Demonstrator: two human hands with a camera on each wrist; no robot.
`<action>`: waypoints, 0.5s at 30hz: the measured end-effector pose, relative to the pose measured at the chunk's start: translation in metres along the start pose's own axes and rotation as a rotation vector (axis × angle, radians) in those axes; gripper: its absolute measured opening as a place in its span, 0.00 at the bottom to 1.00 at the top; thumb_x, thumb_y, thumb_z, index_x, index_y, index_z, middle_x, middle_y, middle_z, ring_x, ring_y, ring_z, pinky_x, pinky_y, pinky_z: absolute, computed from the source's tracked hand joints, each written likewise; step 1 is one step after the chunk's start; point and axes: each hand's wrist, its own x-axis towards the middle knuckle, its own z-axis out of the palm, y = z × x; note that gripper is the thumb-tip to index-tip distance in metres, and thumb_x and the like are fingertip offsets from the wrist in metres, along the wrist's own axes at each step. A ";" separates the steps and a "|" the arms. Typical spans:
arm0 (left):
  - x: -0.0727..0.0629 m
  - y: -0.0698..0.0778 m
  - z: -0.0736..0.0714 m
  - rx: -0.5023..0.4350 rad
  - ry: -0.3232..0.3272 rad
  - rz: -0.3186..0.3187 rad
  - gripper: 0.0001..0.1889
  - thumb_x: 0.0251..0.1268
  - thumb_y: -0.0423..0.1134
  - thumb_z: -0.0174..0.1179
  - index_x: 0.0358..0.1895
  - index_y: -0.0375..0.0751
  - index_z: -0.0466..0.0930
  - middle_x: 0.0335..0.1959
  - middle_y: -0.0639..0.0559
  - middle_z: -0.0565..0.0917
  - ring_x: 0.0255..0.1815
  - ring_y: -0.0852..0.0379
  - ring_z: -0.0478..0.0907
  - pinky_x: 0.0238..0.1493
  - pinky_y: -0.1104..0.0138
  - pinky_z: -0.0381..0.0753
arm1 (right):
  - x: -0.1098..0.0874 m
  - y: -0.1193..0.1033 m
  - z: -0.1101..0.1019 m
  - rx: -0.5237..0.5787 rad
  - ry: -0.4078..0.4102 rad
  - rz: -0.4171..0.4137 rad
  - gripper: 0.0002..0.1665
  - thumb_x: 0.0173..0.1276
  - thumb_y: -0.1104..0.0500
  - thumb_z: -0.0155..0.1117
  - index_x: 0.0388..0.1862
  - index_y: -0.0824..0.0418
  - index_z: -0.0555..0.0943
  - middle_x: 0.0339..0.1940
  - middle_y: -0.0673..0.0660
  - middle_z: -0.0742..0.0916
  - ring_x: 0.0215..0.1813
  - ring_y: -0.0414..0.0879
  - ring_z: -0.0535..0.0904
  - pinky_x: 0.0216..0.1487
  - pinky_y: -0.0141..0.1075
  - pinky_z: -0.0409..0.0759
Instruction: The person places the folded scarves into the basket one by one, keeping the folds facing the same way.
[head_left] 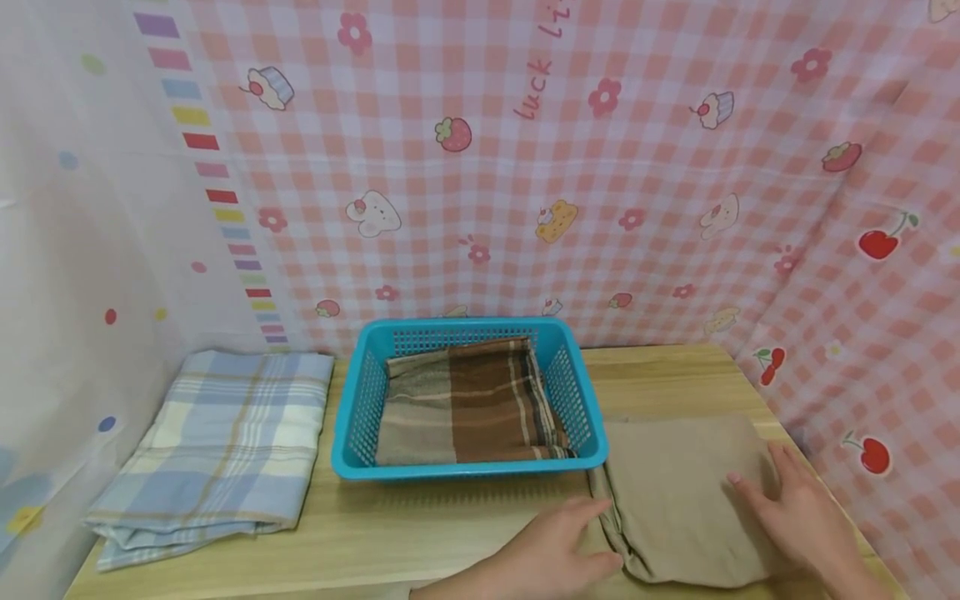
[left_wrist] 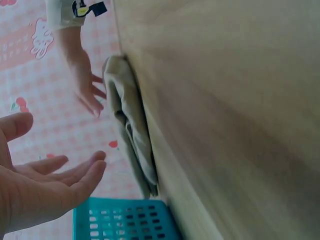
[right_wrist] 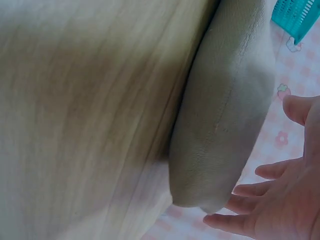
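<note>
A folded khaki cloth point(head_left: 686, 500) lies on the table at the right, its layered edge facing left. My left hand point(head_left: 543, 550) is at that left edge, fingers spread; in the left wrist view the left hand point(left_wrist: 50, 185) has a gap between it and the cloth point(left_wrist: 127, 120). Over the cloth's right side is my right hand point(head_left: 806, 512), thumb and fingers extended. In the right wrist view, the right hand's point(right_wrist: 280, 200) fingertips are right at the cloth's point(right_wrist: 220, 110) rounded side. Neither hand grips anything.
A blue plastic basket point(head_left: 468, 472) stands mid-table, holding a folded brown plaid cloth point(head_left: 480, 404). At the left lies a folded blue-and-white plaid cloth point(head_left: 225, 450). Patterned curtains point(head_left: 487, 183) hang behind and beside the wooden table point(head_left: 420, 533).
</note>
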 end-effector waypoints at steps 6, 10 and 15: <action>0.012 0.000 0.011 -0.045 -0.032 -0.124 0.36 0.72 0.50 0.65 0.79 0.45 0.67 0.76 0.48 0.71 0.75 0.49 0.70 0.69 0.55 0.76 | 0.003 0.005 -0.003 0.027 -0.107 0.071 0.52 0.77 0.39 0.62 0.75 0.82 0.59 0.67 0.86 0.70 0.65 0.82 0.67 0.60 0.72 0.67; 0.022 0.001 0.018 -0.212 0.028 -0.205 0.38 0.67 0.44 0.68 0.78 0.39 0.67 0.75 0.43 0.72 0.73 0.43 0.73 0.69 0.51 0.76 | 0.010 0.010 -0.006 0.047 -0.256 0.156 0.59 0.79 0.34 0.55 0.77 0.86 0.50 0.69 0.90 0.64 0.68 0.85 0.63 0.62 0.74 0.65; 0.033 -0.001 0.024 -0.465 0.089 -0.303 0.40 0.63 0.37 0.68 0.78 0.33 0.65 0.77 0.35 0.69 0.77 0.33 0.64 0.72 0.40 0.67 | 0.017 0.018 -0.007 0.063 -0.359 0.213 0.61 0.81 0.32 0.49 0.76 0.88 0.48 0.69 0.91 0.62 0.69 0.86 0.61 0.62 0.74 0.66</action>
